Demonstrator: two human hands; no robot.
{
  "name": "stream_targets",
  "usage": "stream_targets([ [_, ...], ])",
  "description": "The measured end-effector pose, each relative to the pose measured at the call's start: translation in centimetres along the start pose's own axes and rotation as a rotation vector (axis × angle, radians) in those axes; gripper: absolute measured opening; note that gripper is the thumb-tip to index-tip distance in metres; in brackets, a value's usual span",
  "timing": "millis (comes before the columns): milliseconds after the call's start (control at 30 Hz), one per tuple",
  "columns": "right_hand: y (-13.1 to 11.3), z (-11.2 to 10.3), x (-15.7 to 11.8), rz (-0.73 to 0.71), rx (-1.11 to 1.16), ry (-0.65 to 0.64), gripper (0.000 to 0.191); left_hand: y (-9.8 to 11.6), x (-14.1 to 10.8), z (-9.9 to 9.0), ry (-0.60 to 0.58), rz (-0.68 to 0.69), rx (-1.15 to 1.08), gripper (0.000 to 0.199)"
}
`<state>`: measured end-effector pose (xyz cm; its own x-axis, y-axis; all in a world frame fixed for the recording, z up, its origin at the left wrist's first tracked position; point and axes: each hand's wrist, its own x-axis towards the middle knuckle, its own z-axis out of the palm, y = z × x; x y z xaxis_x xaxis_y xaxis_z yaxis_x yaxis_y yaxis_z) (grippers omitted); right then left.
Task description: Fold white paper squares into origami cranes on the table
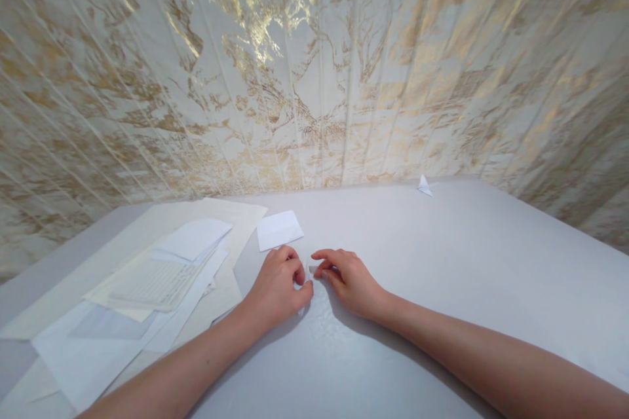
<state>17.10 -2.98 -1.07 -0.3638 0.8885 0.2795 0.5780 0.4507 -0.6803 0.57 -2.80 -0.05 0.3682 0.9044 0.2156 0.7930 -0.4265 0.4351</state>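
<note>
Near the middle of the table, a small folded piece of white paper (306, 270) shows between my two hands, mostly covered by fingers. My left hand (281, 283) is closed on it from the left, with the fingers curled. From the other side my right hand (348, 280) pinches a small greyish tip of the paper between thumb and fingers. The paper's full shape is hidden. Just beyond my left hand lies a white rectangular sheet (280, 230), flat on the table.
A spread pile of papers and envelopes (196, 298) covers the left side of the white table (466, 262). A small pointed folded paper (424, 186) stands at the far right edge. Behind the table hangs a white curtain (319, 78) with gold patterns.
</note>
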Motion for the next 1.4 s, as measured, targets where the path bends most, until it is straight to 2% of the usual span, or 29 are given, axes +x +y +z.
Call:
stream_targets([
  [233, -0.1, 0.1, -0.2, -0.055, 0.065, -0.027, 0.024, -0.4, -0.4, 0.1, 0.016, 0.048, -0.038, 0.015],
  [433, -0.1, -0.1, -0.2, -0.107, 0.004, -0.079, 0.023, -0.1, -0.5, -0.1, 0.015, 0.046, -0.1, 0.019],
  [567, -0.3, -0.2, -0.1, -0.062, 0.002, -0.056, 0.022, 0.2, -0.5, 0.0, 0.012, 0.058, -0.146, 0.019],
  [700, -0.4, -0.3, -0.1, -0.028, 0.009, -0.054, 0.023, 0.3, -0.6, 0.1, 0.019, 0.075, -0.171, 0.008],
  [933, -0.3, -0.2, -0.1, 0.009, 0.06, -0.035, 0.028, 0.2, -0.6, -0.1, -0.013, 0.043, -0.201, 0.004],
  [1233, -0.1, 0.2, -0.2, 0.094, 0.299, 0.022, 0.031, 0.4, -0.3, 0.0, 0.046, 0.004, -0.331, 0.008],
  [1400, 0.1, 0.8, -0.2, 0.103, 0.567, 0.057, 0.032, 0.4, 0.0, -0.1, 0.126, 0.006, -0.423, 0.01],
])
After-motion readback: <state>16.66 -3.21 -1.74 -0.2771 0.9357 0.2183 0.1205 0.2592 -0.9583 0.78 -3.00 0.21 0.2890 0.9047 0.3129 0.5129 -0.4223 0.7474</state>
